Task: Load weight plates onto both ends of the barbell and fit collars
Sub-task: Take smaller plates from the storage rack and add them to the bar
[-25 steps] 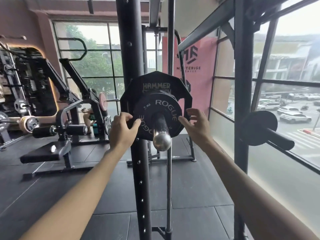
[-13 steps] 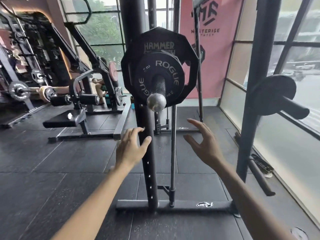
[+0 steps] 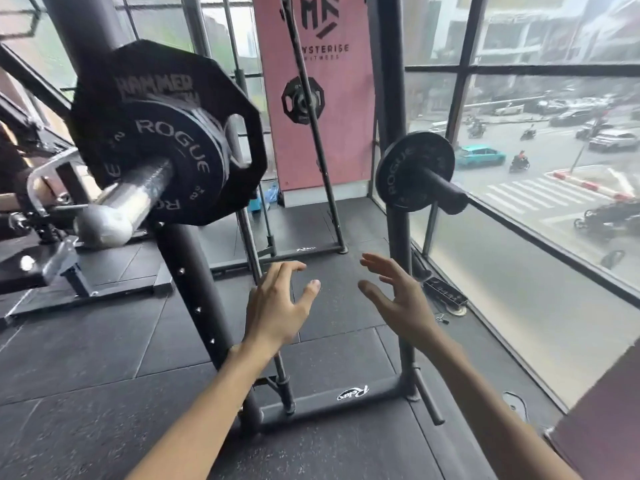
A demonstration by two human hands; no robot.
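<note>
1. Both hands hold nothing. The left hand (image 3: pixel 277 306) and right hand (image 3: pixel 405 303) hover over the rubber floor (image 3: pixel 86 341), fingers spread and loosely bent, palms facing each other.
2. The barbell sleeve (image 3: pixel 128 202) is upper left in my view, chrome end toward the camera. A small Rogue plate (image 3: pixel 166 157) sits on it, against the bigger Hammer plate (image 3: pixel 239 188) behind.
3. Hands are below and right of the sleeve, well apart from it.
4. In the way: the rack upright (image 3: pixel 197 299) drops from behind the plates, left of the left hand. A thin guide rod (image 3: pixel 256 258) runs just behind that hand.
5. The second upright (image 3: pixel 398 237) stands behind the right hand. Its storage peg (image 3: pixel 446 192) carries a spare Rogue plate (image 3: pixel 412 171).
6. The base crossbar (image 3: pixel 346 396) links the uprights between the forearms.
7. There's a black object (image 3: pixel 446 296) on the floor by the window (image 3: pixel 554 133). I can't tell what it is.
8. At the back is a pink banner (image 3: pixel 318 150).
</note>
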